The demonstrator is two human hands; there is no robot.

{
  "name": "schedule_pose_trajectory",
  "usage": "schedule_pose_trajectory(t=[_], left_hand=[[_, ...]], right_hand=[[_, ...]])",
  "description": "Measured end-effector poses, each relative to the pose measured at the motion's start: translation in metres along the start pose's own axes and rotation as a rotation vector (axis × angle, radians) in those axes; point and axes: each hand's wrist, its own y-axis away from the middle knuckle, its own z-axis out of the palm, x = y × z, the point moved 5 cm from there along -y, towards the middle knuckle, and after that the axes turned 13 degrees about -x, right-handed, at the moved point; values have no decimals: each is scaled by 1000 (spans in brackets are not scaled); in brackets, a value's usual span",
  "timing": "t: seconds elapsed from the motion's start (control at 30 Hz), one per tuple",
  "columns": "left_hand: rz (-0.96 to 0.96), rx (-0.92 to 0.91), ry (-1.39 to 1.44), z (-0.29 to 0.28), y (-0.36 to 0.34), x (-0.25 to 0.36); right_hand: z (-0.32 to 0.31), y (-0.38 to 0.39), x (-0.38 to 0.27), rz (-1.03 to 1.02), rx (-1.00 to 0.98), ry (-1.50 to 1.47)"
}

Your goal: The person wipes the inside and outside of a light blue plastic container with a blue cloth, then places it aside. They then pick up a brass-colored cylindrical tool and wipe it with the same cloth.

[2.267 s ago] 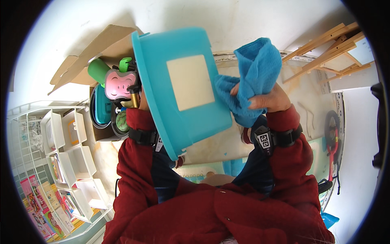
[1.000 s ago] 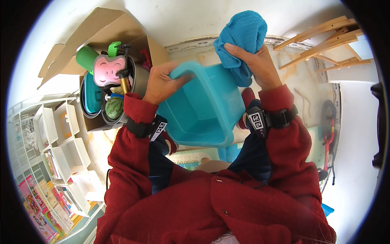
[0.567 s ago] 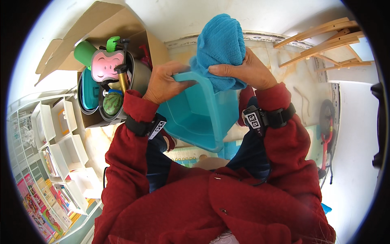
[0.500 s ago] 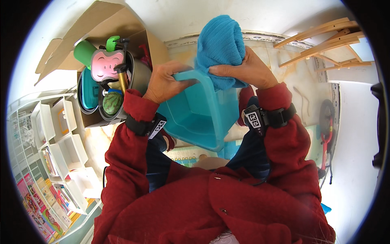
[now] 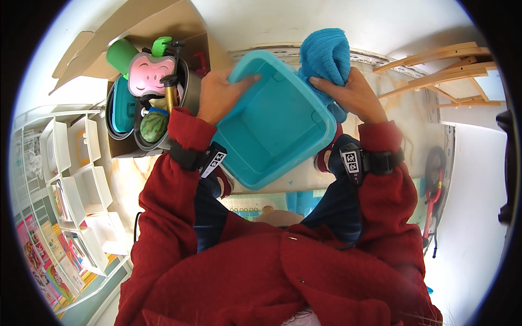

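Observation:
A turquoise plastic bin [image 5: 266, 122], its inside bare, is held up in front of me with its opening tilted toward me. My left hand [image 5: 220, 95] grips its left rim, thumb inside and fingers hidden behind the wall. Bunched in my right hand [image 5: 359, 98] is a blue towel [image 5: 325, 54], rolled thick at the top, with my thumb pressed across it. The towel is just off the bin's upper right side; whether it touches the wall I cannot tell.
At the left, an open cardboard box [image 5: 204, 32] holds grey tubs with a pink knee pad [image 5: 149, 73], a green-striped ball [image 5: 154, 126] and a teal container [image 5: 124, 103]. A white shelf rack [image 5: 89, 190] stands nearer. Wooden folding frames [image 5: 435, 68] lean at the right, beyond a red wheeled toy [image 5: 432, 195].
The bin has turned so its opening now faces me more fully. My right hand with the towel has moved right and slightly down, away from the bin's upper corner.

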Motion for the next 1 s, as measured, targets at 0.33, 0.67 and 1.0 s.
schedule_pose_trajectory(t=[0.33,0.67,1.0], left_hand=[[-129,-23,-234,2,-1,-9],[147,39,-17,-9,-7,5],[221,357,17,-32,7,11]], right_hand=[[23,1,-13,-39,-122,163],[-10,-6,5,18,137,330],[-51,6,13,58,436,356]])
